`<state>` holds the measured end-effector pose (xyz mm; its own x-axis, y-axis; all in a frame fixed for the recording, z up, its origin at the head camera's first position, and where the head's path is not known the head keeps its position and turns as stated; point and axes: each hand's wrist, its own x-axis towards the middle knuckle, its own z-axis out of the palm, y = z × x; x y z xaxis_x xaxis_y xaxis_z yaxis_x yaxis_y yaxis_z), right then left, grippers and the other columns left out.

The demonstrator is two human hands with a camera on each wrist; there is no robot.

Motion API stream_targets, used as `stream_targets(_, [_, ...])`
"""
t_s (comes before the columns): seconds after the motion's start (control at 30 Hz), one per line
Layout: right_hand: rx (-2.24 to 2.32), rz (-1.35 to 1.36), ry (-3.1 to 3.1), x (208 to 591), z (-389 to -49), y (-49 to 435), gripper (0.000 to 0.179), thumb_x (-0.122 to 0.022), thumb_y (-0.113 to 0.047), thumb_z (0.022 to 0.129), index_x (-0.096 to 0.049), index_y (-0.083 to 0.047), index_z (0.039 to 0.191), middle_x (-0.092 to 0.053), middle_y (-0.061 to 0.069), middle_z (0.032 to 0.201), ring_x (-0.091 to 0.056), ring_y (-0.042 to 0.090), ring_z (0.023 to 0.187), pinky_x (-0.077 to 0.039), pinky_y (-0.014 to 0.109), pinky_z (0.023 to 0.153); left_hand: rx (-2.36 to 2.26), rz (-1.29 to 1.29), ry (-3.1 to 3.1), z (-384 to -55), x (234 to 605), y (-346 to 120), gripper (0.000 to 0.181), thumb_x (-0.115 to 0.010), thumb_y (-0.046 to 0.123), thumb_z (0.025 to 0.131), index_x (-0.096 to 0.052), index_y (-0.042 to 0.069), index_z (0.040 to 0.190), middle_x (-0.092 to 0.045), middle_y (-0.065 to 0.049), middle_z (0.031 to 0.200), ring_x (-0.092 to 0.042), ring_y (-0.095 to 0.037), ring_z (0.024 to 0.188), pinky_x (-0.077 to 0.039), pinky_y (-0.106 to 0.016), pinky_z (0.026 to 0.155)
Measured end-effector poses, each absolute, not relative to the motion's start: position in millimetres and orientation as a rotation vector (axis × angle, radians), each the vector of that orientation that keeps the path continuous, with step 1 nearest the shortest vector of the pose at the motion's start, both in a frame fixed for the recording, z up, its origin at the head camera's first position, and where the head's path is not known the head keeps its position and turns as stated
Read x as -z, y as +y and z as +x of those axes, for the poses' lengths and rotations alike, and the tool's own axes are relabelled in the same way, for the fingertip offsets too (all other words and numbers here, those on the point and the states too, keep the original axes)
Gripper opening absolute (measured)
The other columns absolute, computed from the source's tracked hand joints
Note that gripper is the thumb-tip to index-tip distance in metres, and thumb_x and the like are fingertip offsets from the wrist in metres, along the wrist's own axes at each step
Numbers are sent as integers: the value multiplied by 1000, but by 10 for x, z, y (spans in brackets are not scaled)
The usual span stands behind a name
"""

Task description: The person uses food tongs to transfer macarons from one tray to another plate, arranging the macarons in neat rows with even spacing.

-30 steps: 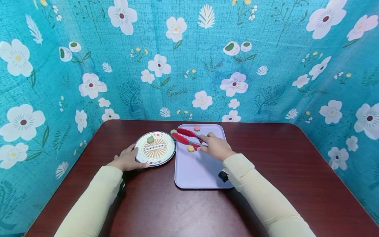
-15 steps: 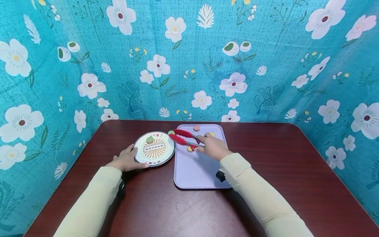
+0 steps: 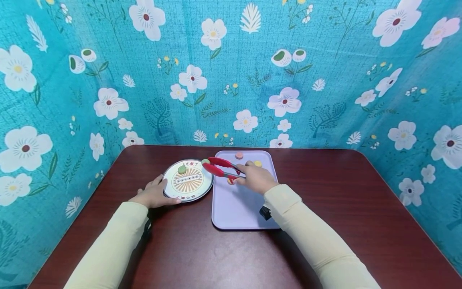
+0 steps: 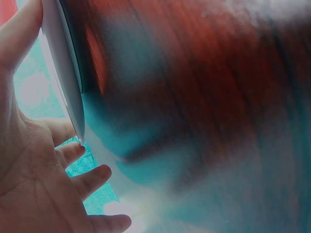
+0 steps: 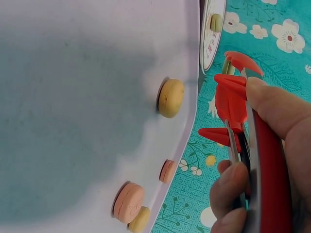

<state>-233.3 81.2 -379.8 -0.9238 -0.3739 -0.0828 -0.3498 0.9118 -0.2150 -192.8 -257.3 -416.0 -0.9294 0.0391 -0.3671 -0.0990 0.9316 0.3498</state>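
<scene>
My right hand [image 3: 255,176] holds red-and-silver tongs [image 3: 221,167], thumb and fingers around the handles in the right wrist view. A green macaron [image 3: 205,161] is pinched between the tong tips, overlapping the right rim of a patterned round plate [image 3: 196,189]. Another green macaron [image 3: 182,169] lies on that plate. My left hand [image 3: 151,194] touches the plate's left and near rim with spread fingers; in the left wrist view the thumb lies along the rim [image 4: 65,82] and the last two fingers extend free of it.
A lilac tray [image 3: 238,212] lies right of the plate. It carries several macarons, among them a yellow one [image 5: 170,98], a pink one [image 5: 129,203] and a smaller-looking pink one [image 5: 167,171]. A flowered teal cloth [image 3: 223,92] hangs behind the dark wooden table [image 3: 332,180].
My right hand has moved a little left, bringing the tongs and green macaron from the tray's edge to over the plate's right rim. The left hand stays at the plate.
</scene>
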Motion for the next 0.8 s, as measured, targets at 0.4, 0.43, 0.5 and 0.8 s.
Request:
stream_targets(0.4, [270,-590,2949,3839,-2363,739,65,-68,-49,86,-50,-21,142,-59,10,110,-54,20,77,-48,32,61,-513,-44,2717,-1920,4149,-2569,122,-70,71,67,-21,-4,151,-11,-29,155,-15,-52,136,-11,-75,104])
stream_targets(0.43, [274,-586,2944,3845,-2363,734,65,-68,-49,86,-50,-21,142,-59,9,110,-54,19,77,-48,32,60,-515,-47,2717,-1923,4159,-2571,122,-70,71,68,-20,-4,151,-10,-28,155,-15,-51,137,-11,-74,104])
stream_targets(0.5, [280,-583,2937,3856,-2366,724,65,-68,-48,86,-50,-21,142,-59,9,110,-54,19,77,-47,30,59,-515,-51,2717,-1928,4176,-2576,122,-70,71,68,-20,-4,151,-10,-28,156,-15,-51,137,-10,-74,105])
stream_targets(0.8, [275,-582,2924,3884,-2366,685,63,-68,-48,87,-52,-21,141,-58,8,105,-54,19,71,-45,29,55,-495,-41,2728,-1931,4173,-2581,121,-69,70,69,-19,-6,150,-11,-28,155,-16,-51,136,-12,-74,104])
